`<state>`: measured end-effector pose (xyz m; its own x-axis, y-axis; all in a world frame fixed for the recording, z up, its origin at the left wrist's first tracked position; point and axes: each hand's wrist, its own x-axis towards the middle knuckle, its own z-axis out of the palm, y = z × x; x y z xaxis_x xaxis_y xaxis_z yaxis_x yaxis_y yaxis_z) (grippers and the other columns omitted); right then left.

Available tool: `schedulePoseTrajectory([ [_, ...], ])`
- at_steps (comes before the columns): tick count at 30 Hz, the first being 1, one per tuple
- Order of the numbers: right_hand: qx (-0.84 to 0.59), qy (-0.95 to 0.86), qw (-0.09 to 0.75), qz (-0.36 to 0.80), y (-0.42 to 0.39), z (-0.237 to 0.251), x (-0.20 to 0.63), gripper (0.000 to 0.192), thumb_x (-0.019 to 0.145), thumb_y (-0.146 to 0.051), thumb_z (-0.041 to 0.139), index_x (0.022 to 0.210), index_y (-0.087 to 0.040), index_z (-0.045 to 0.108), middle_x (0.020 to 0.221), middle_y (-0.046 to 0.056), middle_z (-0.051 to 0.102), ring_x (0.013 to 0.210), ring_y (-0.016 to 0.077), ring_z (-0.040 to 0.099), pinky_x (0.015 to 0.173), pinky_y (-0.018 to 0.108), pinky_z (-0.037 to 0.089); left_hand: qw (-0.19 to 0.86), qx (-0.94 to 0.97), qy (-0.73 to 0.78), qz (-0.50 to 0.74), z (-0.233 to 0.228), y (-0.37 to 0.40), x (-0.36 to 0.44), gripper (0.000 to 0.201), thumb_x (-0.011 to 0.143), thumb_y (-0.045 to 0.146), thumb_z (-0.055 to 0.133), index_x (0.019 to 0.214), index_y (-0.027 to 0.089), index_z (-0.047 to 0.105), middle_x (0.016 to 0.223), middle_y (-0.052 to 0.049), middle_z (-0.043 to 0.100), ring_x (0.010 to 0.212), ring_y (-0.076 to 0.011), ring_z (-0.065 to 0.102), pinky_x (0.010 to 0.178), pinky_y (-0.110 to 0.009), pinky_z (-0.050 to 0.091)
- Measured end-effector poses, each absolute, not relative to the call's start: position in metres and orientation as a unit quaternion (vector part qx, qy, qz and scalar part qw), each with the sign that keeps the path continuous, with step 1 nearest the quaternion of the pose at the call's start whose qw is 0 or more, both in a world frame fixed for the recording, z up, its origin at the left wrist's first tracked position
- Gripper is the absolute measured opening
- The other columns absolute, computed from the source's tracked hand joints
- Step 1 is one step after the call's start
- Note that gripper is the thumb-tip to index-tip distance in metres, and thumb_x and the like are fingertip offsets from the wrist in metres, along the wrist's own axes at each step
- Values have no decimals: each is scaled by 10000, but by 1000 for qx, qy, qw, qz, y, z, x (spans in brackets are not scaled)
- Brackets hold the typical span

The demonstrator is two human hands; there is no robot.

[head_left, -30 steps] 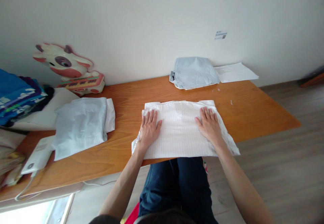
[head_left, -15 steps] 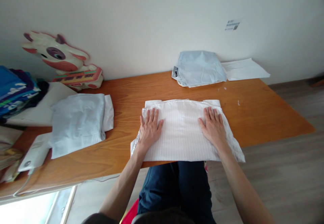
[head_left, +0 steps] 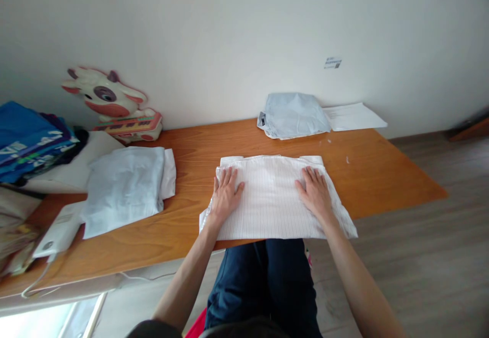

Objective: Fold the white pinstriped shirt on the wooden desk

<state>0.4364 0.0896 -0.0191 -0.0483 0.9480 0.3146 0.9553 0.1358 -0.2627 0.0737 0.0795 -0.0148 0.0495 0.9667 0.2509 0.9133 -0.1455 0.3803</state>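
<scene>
A white shirt (head_left: 271, 200) with thin stripes lies folded flat at the front edge of the wooden table (head_left: 198, 139). On its left part rests my left hand (head_left: 226, 193), palm down with the fingers stretched out. My right hand (head_left: 316, 194) lies flat on the right part, its fingers slightly spread and pointing away from me. Neither hand grips the cloth. The shirt's lower right corner reaches out over the table edge.
Folded light-blue garments lie at left (head_left: 124, 188) and at the back (head_left: 296, 115), the latter beside white paper (head_left: 355, 116). A cow-shaped toy keyboard (head_left: 114, 104) leans by the wall. At far left are a white corded device (head_left: 59, 228) and a blue bag (head_left: 28, 139).
My view has shifted slightly, moving the scene in the picture. Both hands stay flat on the shirt, which keeps its place on the table.
</scene>
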Motion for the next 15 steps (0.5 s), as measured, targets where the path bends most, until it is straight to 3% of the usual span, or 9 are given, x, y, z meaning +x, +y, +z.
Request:
schedulePoseTrajectory([
  [4,-706,-656,268,1,97,-18,454,522,1088,-460,397,1489,-202,608,1643,169,548,1501,362,486,1230,587,371,64,628,720,288,-20,89,60,669,1092,512,475,1672,188,397,1801,-156,317,1710,-364,147,1370,-626,205],
  [8,-776,-589,226,-2,107,-12,480,641,1010,-478,551,1551,-135,527,1558,255,584,1408,452,528,1144,639,399,64,591,752,285,-22,96,52,798,1033,541,568,1653,78,369,1759,-266,345,1693,-435,168,1355,-657,204],
  [11,-776,-592,215,35,121,-7,497,733,944,-463,651,1546,-66,521,1428,291,651,1338,429,590,1116,545,449,67,596,741,301,-20,101,48,624,1006,504,618,1516,153,539,1679,-214,489,1661,-426,271,1345,-655,227],
  [15,-758,-599,240,93,137,-2,507,515,907,-400,680,1352,-142,684,1261,214,735,1205,352,680,1059,446,505,91,587,732,333,-15,111,39,353,981,409,636,1261,195,657,1368,-160,717,1378,-356,615,1235,-568,427],
])
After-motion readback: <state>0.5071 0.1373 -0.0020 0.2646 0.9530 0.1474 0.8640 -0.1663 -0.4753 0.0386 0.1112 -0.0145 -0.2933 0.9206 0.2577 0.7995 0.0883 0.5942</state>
